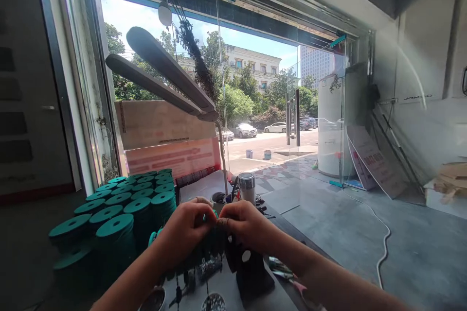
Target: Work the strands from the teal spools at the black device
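Note:
Above the work table, my left hand (189,226) and my right hand (242,221) meet with their fingertips pinched together. A small bit of teal and something small and speckled show at the fingertips; what they are is too small to make out. Below my right hand stands a dark, angled stand (253,272) with a pale oval spot. Under my hands, small dark strands and pieces lie on a white sheet. A cup of small dark and pale bits (213,302) sits at the near edge, with another cup (155,299) left of it, partly hidden by my left forearm.
Stacked teal spools (115,226) fill the left side. A two-armed lamp (171,77) rises behind my hands. Beside its base stands a shiny lidded can (247,187). Glass doors (260,77) face a street. A white cable (385,243) crosses the floor at right.

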Demonstrator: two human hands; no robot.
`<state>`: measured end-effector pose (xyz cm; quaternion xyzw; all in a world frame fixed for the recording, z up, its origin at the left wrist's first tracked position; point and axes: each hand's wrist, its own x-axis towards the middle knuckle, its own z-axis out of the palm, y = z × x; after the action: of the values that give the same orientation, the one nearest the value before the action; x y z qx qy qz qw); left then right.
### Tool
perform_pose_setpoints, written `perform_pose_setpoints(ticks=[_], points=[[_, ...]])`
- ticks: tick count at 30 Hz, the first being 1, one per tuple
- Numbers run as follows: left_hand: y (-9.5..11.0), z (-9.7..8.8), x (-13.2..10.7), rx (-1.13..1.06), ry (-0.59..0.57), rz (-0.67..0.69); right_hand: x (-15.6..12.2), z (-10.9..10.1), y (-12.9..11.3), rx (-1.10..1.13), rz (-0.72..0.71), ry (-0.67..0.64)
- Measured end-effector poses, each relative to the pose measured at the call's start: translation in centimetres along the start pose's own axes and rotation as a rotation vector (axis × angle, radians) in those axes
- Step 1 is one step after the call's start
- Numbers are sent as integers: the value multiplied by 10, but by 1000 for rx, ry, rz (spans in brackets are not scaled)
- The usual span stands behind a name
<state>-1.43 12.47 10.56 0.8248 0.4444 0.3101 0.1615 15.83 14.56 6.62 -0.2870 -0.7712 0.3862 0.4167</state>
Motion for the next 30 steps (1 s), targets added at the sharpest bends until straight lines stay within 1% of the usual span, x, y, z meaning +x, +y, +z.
perform_pose_setpoints(ticks=[2, 6, 10, 13, 14, 17, 20, 25, 27, 30], points=[[0, 1, -3, -49, 22, 10, 2, -1, -1, 39, 14, 28], [0, 0, -4, -22, 28, -13, 2, 1, -7, 29, 13, 66], [-1, 2, -2, -23, 63, 18, -2, 5, -13, -121, -9, 142], [-4, 3, -2, -34, 58, 21, -4, 7, -13, -227, -39, 201], [-5, 3, -1, -38, 49, 18, -4, 6, -11, -211, -56, 204], [-7, 3, -1, -56, 38, 10, -3, 6, -7, -64, -104, 183], [-8, 3, -1, -59, 35, 7, -2, 6, -3, 25, -122, 183], [-7, 0, 0, -132, 18, 13, 1, 7, 5, 168, -160, 121], [-9, -1, 0, -148, 7, 14, 3, 6, 8, 179, -198, 127], [-11, -1, 1, -105, -14, -2, 5, 3, 10, 132, -243, 147]])
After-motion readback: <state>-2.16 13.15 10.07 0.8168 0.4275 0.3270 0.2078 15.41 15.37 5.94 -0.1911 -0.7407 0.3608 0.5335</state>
